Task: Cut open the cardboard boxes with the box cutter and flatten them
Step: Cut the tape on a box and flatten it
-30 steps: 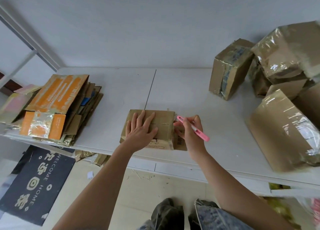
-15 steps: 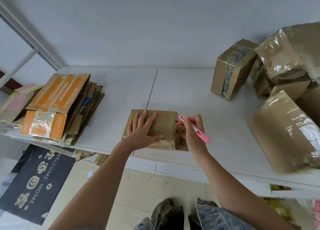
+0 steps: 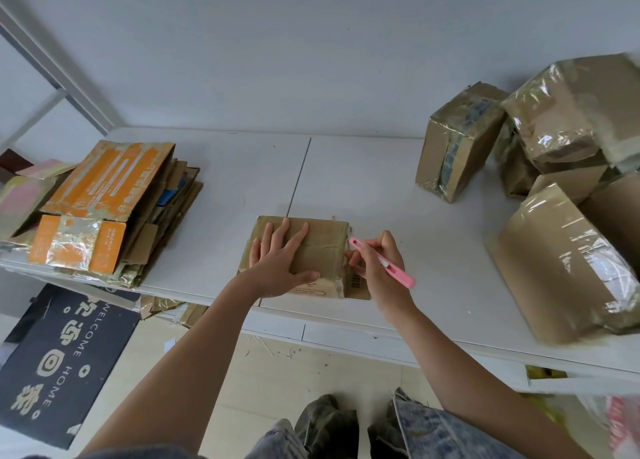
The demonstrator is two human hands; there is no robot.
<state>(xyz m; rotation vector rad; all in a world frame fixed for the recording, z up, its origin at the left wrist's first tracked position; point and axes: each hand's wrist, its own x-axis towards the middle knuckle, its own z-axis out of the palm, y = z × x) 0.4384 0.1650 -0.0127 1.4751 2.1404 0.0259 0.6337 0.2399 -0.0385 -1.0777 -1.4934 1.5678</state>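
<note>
A small taped cardboard box (image 3: 323, 247) lies near the front edge of the white table (image 3: 363, 188). My left hand (image 3: 280, 261) presses flat on its top with straight, spread fingers. My right hand (image 3: 379, 268) grips a pink box cutter (image 3: 384, 263) like a pen at the box's right side. The cutter's front end sits against the upper right edge of the box. The blade itself is too small to make out.
A stack of flattened boxes (image 3: 104, 209) with orange print lies at the table's left end. Several taped, uncut boxes (image 3: 561, 261) are heaped at the right, one upright (image 3: 457, 143) nearer the middle. A dark welcome mat (image 3: 59, 365) lies on the floor.
My right hand with the cutter has shifted slightly along the box's right edge. My left hand stays pressed on the box top.
</note>
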